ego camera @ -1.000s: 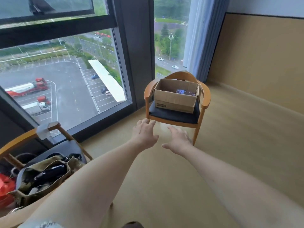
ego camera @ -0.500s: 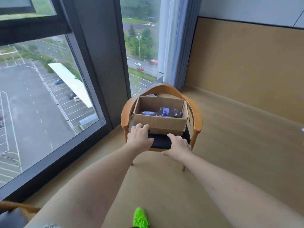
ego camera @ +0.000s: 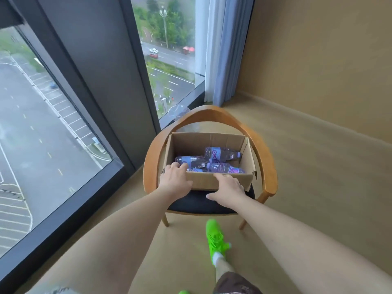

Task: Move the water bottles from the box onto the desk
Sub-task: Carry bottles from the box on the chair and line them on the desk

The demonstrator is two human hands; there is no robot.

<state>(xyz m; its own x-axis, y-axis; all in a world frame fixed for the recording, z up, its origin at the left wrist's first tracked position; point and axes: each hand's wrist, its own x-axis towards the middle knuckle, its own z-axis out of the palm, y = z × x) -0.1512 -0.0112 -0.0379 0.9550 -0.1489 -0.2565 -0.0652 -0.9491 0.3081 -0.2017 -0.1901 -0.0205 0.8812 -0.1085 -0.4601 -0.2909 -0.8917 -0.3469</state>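
Observation:
An open cardboard box [ego camera: 229,139] rests on the dark seat of a wooden armchair [ego camera: 265,158]. Inside it lie three clear water bottles with purple labels: one at the back [ego camera: 222,154], one at the left [ego camera: 191,161], one at the front right [ego camera: 226,167]. My left hand [ego camera: 175,177] reaches over the box's near left rim, fingers spread, fingertips at the left bottle. My right hand [ego camera: 228,188] hovers in front of the box's near wall, fingers apart, holding nothing. No desk is in view.
A floor-to-ceiling window [ego camera: 53,124] with a dark frame runs along the left. A grey-blue curtain [ego camera: 222,49] hangs in the corner behind the chair. A tan wall [ego camera: 318,60] closes the right side. My foot in a green shoe [ego camera: 216,236] stands on the beige floor before the chair.
I have walked up to the chair, so the box looks larger and nearer. Both hands have advanced to the box's near rim; the left now reaches inside.

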